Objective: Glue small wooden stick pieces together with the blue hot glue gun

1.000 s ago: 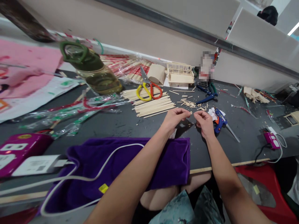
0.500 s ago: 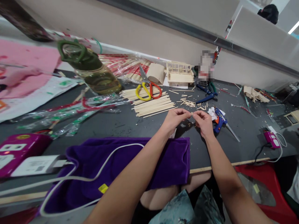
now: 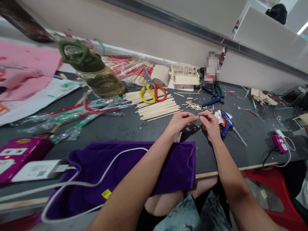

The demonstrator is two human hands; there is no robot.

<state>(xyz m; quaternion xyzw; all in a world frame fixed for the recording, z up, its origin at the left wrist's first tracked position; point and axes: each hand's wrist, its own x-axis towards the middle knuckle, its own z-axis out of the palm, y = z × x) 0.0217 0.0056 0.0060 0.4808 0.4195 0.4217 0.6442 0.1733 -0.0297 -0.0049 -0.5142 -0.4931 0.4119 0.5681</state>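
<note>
My left hand [image 3: 181, 122] and my right hand [image 3: 209, 124] meet fingertip to fingertip over the dark table, both pinched closed. A tiny pale piece [image 3: 197, 117] shows between the fingertips; it is too small to tell its kind, and which hand bears it is unclear. Just beyond lie short cut stick pieces [image 3: 193, 106]. Left of them is a row of long thin wooden sticks [image 3: 158, 109], with scissors [image 3: 154, 93] with yellow and orange handles resting on top. A blue glue gun [image 3: 226, 125] lies to the right of my right hand.
A small wooden stick model [image 3: 185, 76] stands by the partition, beside blue-handled pliers [image 3: 214, 98]. At left are a green-lidded bottle [image 3: 96, 75] and plastic wrappers [image 3: 84, 110]. Purple cloth [image 3: 178, 166] with a white cable covers the front edge near a purple power strip [image 3: 24, 154].
My fingertips have drawn slightly apart, the right ones rising a little. The other things on the table lie as before.
</note>
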